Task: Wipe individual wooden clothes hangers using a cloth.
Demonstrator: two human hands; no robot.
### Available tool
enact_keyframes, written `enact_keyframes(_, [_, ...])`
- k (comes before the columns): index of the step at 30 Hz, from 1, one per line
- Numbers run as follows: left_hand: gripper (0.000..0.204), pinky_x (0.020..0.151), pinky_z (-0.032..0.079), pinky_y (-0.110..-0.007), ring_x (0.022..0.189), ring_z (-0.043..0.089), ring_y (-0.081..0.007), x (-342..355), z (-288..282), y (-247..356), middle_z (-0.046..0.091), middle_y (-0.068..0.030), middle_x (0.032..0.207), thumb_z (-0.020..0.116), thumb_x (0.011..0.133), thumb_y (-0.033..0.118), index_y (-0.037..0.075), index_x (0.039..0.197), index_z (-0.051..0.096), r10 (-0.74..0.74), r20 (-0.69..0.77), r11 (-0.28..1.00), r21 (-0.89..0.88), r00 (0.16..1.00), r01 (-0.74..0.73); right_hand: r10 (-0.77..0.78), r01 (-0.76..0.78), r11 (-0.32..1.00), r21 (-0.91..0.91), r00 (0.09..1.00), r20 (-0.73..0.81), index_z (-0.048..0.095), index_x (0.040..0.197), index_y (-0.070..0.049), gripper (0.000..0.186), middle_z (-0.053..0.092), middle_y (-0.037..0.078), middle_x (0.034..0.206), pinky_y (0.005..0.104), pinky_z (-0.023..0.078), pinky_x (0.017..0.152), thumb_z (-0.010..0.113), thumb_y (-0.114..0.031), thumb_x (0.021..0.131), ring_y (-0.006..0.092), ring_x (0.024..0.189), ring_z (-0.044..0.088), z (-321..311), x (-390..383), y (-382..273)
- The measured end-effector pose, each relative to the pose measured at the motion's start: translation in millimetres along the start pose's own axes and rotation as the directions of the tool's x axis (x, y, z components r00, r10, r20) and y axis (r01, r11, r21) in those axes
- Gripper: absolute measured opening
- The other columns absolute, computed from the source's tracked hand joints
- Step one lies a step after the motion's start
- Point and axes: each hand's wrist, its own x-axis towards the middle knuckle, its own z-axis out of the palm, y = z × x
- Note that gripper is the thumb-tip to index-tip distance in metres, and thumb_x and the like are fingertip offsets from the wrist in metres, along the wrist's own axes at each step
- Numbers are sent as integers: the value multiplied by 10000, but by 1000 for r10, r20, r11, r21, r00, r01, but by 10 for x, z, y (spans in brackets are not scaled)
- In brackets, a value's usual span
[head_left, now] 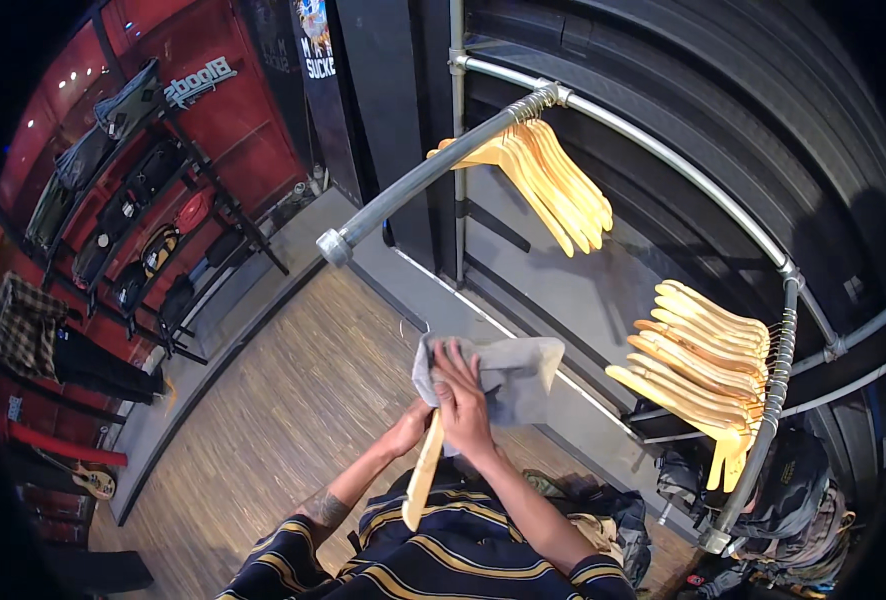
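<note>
A wooden hanger slants in front of my chest, its lower arm bare and its metal hook sticking up above. Grey cloth covers the upper part of the hanger and hangs out to the right. My left hand is closed on the hanger near its middle, fingertips partly hidden behind it. Over the cloth lies my right hand, with long fingers pressing the fabric against the hanger and the thumb on the near side. What is under the fabric is hidden.
Bare wooden hangers hang on a metal pipe rail ahead. Several more hangers fill a right-hand rail, above dark backpacks. At left, shelves hold bags and folded clothes; a checked shirt hangs nearer.
</note>
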Motion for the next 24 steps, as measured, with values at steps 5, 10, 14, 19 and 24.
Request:
enact_keyframes(5, [403, 1001, 479, -314, 1267, 487, -193, 195, -300, -750, 546, -79, 1349, 482, 1038, 260, 45, 1374, 544, 338, -191, 887, 393, 922, -244, 48, -51, 998, 26, 994, 102, 619, 1263, 47, 409, 399, 169, 1554, 520, 139, 1216, 458, -263, 1051, 366, 1487, 275, 211, -177, -164])
enact_keyframes(10, [425, 1021, 477, -307, 1298, 467, -189, 479, -475, -1329, 551, -84, 1353, 523, 1030, 291, 54, 1382, 540, 609, -317, 768, 464, 726, -442, 105, -126, 989, 72, 964, 245, 615, 1298, 24, 356, 463, 249, 1479, 421, 322, 1156, 482, -185, 1042, 379, 1455, 339, 154, -457, -366])
enact_keyframes(14, [467, 663, 486, -258, 717, 572, -113, 630, -111, -339, 632, -13, 858, 463, 1018, 552, 107, 1051, 602, 35, -431, 759, -575, 901, -305, 141, -171, 983, 69, 937, 320, 650, 1263, 13, 342, 532, 240, 1418, 424, 359, 1135, 500, -195, 1037, 373, 1429, 388, -66, -703, -570])
enact_keyframes(19, [476, 623, 405, -269, 670, 491, -139, 605, -246, -163, 580, -33, 813, 360, 1059, 513, 86, 1027, 569, 25, -541, 824, -465, 841, -324, 123, -138, 990, 11, 915, 383, 617, 1276, 60, 358, 538, 226, 1418, 425, 370, 1129, 514, -179, 1030, 366, 1427, 393, -143, -901, -957])
enact_keyframes(24, [473, 626, 407, -290, 660, 483, -149, 651, -188, -138, 571, -35, 801, 365, 1059, 510, 81, 1028, 563, 59, -574, 804, -458, 817, -380, 161, -171, 985, 5, 936, 314, 453, 1417, 93, 451, 436, 274, 1488, 408, 352, 1140, 484, -143, 1033, 389, 1432, 370, -115, -777, -854])
